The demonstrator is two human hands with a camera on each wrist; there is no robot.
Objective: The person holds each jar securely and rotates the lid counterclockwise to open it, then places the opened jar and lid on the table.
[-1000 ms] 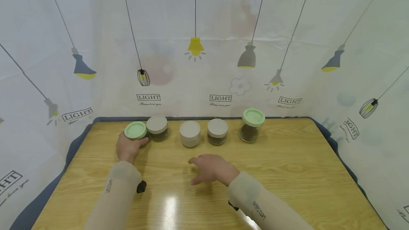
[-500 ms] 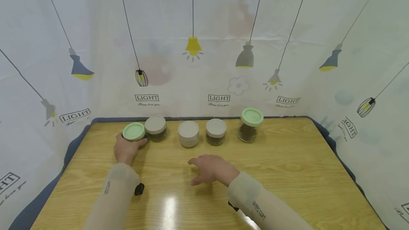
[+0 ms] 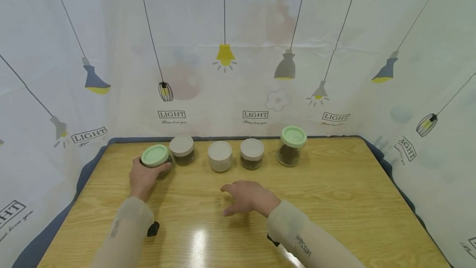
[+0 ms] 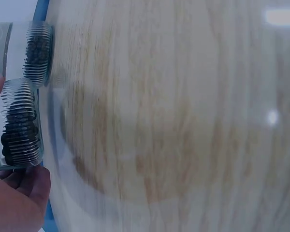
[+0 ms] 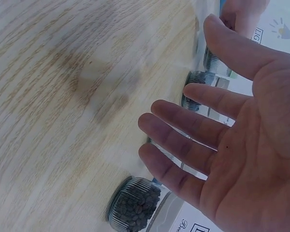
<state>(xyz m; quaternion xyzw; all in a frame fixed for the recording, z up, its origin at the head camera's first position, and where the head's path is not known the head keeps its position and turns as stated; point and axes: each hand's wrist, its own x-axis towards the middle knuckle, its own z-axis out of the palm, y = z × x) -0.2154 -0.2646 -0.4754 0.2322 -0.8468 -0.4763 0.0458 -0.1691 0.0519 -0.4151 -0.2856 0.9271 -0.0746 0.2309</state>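
My left hand (image 3: 143, 179) grips a small glass jar with a pale green lid (image 3: 155, 155) at the back left, thumb on its right side and fingers around its left. Through its ribbed glass, the left wrist view shows dark bean-like pieces inside the jar (image 4: 21, 128). Just to its right stands a grey-lidded jar (image 3: 182, 150) with dark contents. My right hand (image 3: 248, 197) is held over the middle of the table, holding nothing. In the right wrist view, this hand (image 5: 246, 145) has its palm showing and its fingers spread and nearly straight.
Along the back edge of the wooden table (image 3: 334, 202) stand a pale jar (image 3: 220, 156), another grey-lidded jar (image 3: 252, 153) and a taller green-lidded jar (image 3: 291, 146) with dark contents. A wall cloth (image 3: 208, 111) printed with lamps rises behind them.
My left hand has drawn the green-lidded jar slightly nearer and to the left, away from the neighbouring grey-lidded jar. The right hand stays nearly still.
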